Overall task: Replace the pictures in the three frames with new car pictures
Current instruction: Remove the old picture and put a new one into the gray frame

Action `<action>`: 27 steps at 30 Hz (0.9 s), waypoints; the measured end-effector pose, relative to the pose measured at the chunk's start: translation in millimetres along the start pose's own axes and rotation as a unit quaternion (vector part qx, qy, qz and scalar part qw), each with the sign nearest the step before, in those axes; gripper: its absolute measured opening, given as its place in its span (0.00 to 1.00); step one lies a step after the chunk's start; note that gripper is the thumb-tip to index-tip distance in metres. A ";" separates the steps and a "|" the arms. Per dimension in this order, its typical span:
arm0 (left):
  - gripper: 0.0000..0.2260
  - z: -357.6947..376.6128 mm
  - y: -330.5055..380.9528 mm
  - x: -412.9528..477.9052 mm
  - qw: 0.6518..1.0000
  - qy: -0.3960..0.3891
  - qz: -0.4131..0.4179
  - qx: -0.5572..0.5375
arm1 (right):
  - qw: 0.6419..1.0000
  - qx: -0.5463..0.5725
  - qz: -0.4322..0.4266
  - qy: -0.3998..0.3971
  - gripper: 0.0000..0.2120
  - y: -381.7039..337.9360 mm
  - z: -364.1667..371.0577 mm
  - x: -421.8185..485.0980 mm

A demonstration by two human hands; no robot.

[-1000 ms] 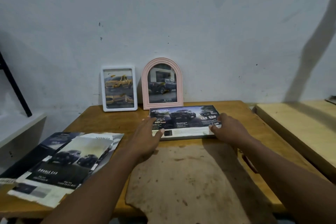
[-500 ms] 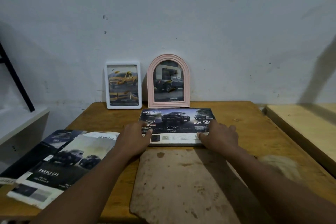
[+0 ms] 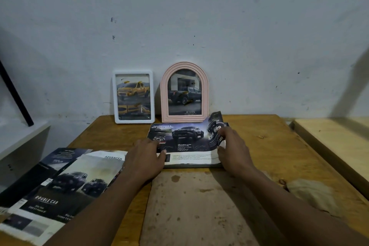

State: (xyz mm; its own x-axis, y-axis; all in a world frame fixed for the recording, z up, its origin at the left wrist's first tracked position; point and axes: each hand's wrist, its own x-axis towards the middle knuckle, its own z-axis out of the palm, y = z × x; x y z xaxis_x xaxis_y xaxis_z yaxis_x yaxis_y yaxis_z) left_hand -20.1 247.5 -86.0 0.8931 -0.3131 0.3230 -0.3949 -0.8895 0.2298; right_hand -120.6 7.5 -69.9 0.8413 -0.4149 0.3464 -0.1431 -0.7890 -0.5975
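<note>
Head view: I see the left hand [image 3: 145, 158] laid flat, fingers straight, pressing the left end of the car picture sheet [image 3: 185, 138]. The sheet lies between both hands on a flat grey frame [image 3: 191, 166] on the wooden table [image 3: 269, 146]. The right hand [image 3: 233, 150] pinches the sheet's right end, which is curled upward. Beyond the hands, a white rectangular frame [image 3: 133, 97] and a pink arched frame [image 3: 184, 93] stand at the wall. Car brochures [image 3: 60, 185] lie left of the left hand.
</note>
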 end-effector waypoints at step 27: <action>0.24 48.6 214.5 25.4 0.941 -0.148 0.296 -0.068 | 0.989 -0.046 0.092 0.109 0.18 148.1 -165.8 36.5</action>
State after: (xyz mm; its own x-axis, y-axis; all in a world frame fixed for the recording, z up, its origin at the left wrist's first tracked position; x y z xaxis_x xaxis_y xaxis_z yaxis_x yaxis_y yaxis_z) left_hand -71.6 32.5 -73.1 0.5202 -0.8376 0.1670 -0.8486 -0.4847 0.2121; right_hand -197.5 -199.6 -25.8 0.6659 -0.6346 0.3923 -0.3377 -0.7253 -0.5999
